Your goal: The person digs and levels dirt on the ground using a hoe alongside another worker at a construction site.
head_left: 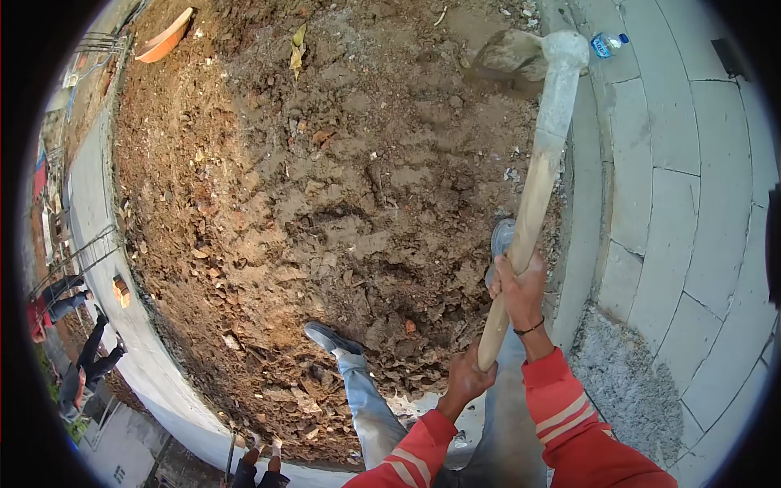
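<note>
A hoe point(538, 191) with a pale wooden handle runs from my hands up toward the top right. Its metal blade point(512, 58) rests at the soil point(366, 163), close to the grey block wall; I cannot tell how deep it sits. My left hand point(468, 376) is wrapped round the butt end of the handle. Higher up the same handle, my right hand point(521, 286) is closed round the wood, with a dark band on the wrist. Both arms wear red sleeves with pale stripes. My shoes stand on the loose brown soil below.
A block wall point(651, 203) lines the right side, with a water bottle point(608, 45) lying on it and grey gravel point(626, 382) lower down. An orange basin point(165, 37) lies at the top left. Beyond the left concrete edge point(154, 358) are other people point(89, 358).
</note>
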### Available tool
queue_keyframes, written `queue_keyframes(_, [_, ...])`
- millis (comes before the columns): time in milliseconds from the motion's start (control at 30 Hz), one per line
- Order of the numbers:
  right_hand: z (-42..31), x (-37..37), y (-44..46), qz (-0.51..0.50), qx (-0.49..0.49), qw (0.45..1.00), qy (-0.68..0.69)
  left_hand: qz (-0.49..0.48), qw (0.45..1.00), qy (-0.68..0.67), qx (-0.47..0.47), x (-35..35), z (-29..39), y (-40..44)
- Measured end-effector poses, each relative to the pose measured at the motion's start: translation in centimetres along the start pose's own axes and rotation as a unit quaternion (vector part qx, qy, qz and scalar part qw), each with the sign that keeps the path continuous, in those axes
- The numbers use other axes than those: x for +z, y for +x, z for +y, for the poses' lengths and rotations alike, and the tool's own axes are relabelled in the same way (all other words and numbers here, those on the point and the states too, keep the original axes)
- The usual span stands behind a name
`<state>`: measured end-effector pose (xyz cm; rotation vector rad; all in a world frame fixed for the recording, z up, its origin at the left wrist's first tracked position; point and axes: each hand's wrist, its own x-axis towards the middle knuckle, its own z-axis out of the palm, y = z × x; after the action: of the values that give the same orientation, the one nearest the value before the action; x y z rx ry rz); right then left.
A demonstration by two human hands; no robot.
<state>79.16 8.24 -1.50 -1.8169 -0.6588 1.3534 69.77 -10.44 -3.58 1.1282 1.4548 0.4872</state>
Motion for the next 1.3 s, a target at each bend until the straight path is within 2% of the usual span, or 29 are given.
queue_keyframes(67, [-3.7, -0.2, 2.4, 0.019, -0.082, 0.996, -0.011, 0.023, 0.997, -0.030, 0.066, 0.1, 1.6, 5.2])
queue_keyframes(167, [-6.9, 1.0, 11.3, 0.024, -0.129, 0.991, -0.034, 0.025, 0.991, -0.097, 0.087, -1.2, 4.8, 14.6])
queue_keyframes(233, [-5.8, 2.4, 16.5, 0.025, -0.071, 0.996, -0.049, 0.047, 0.989, -0.102, 0.093, -1.3, 4.7, 16.1])
queue_keyframes(300, [0.4, 2.5, 19.8, -0.040, 0.032, 0.998, -0.036, 0.063, 0.997, -0.047, -0.014, -0.3, 4.3, 16.2])
queue_keyframes(367, [7.9, 1.7, 15.6, -0.089, 0.239, 0.964, -0.071, 0.046, 0.988, -0.027, -0.141, 1.1, 3.5, 10.7])
queue_keyframes(400, [10.3, 1.2, 12.3, -0.068, 0.221, 0.972, -0.050, 0.026, 0.979, -0.023, -0.199, 1.2, 2.8, 6.9])
queue_keyframes(433, [10.7, 0.7, 8.3, -0.050, 0.252, 0.965, -0.051, 0.016, 0.981, -0.019, -0.191, 0.5, 2.6, 3.2])
queue_keyframes(467, [10.7, 0.2, 3.9, -0.040, 0.229, 0.972, -0.030, 0.018, 0.986, -0.046, -0.162, 0.4, 2.0, -0.9])
queue_keyframes(500, [9.9, -0.3, -0.8, -0.039, 0.257, 0.966, 0.007, -0.037, 0.979, -0.041, -0.197, -0.1, 1.6, -5.0])
queue_keyframes(567, [9.8, -1.3, -7.8, -0.007, 0.249, 0.968, -0.005, -0.078, 0.972, -0.013, -0.220, 0.5, -0.4, -12.0])
queue_keyframes(633, [7.8, -1.4, -9.5, 0.009, 0.252, 0.968, -0.011, -0.099, 0.975, 0.001, -0.201, 1.0, -1.4, -15.1])
queue_keyframes(667, [6.9, -1.8, -9.9, 0.004, 0.197, 0.980, 0.000, -0.087, 0.983, -0.005, -0.164, 1.9, -2.5, -15.6])
queue_keyframes(733, [5.5, -2.4, -8.8, -0.011, 0.106, 0.994, 0.024, -0.096, 0.984, 0.024, -0.150, 1.2, -1.4, -11.5])
queue_keyframes(800, [3.5, -1.6, -3.8, -0.008, 0.046, 0.999, 0.001, -0.029, 0.998, -0.004, -0.057, 1.9, -2.3, -5.1])
queue_keyframes(867, [2.3, -0.1, 2.6, 0.014, -0.018, 0.999, -0.033, 0.018, 0.999, -0.050, 0.001, 0.6, -0.4, 2.9])
queue_keyframes(933, [1.7, 1.7, 7.7, 0.013, -0.009, 0.996, -0.084, 0.033, 0.995, -0.088, 0.022, 0.2, 0.0, 6.5])
queue_keyframes(1000, [5.8, 2.7, 10.2, -0.010, 0.063, 0.994, -0.090, 0.038, 0.994, -0.083, -0.061, -0.2, 0.0, 7.1])
queue_keyframes(1067, [12.5, 2.3, 7.0, -0.067, 0.234, 0.957, -0.154, 0.040, 0.979, -0.078, -0.182, 0.5, 0.2, 1.4])
queue_keyframes(1100, [15.1, 2.2, 3.7, -0.072, 0.298, 0.936, -0.171, 0.037, 0.982, -0.033, -0.180, 1.0, -1.5, -2.8])
queue_keyframes(1133, [18.0, 1.8, 0.2, -0.057, 0.298, 0.944, -0.131, 0.041, 0.983, 0.012, -0.178, 1.5, -3.3, -6.1])
queue_keyframes(1167, [18.3, 2.2, -3.3, -0.032, 0.326, 0.937, -0.119, -0.003, 0.977, 0.009, -0.212, -0.6, -3.5, -8.8])
queue_keyframes(1200, [18.1, 2.2, -7.3, -0.022, 0.325, 0.942, -0.081, -0.031, 0.978, -0.019, -0.206, -1.6, -5.3, -12.3])
queue_keyframes(1233, [21.0, 1.8, -11.2, -0.022, 0.345, 0.938, -0.039, -0.096, 0.942, -0.028, -0.320, -3.7, -4.9, -15.3])
queue_keyframes(1267, [20.9, 2.1, -15.1, 0.005, 0.399, 0.916, -0.038, -0.111, 0.951, 0.042, -0.284, -6.0, -4.6, -18.4])
queue_keyframes(1300, [21.8, 2.6, -18.8, 0.020, 0.409, 0.912, 0.016, -0.117, 0.953, 0.044, -0.277, -8.0, -4.5, -21.2])
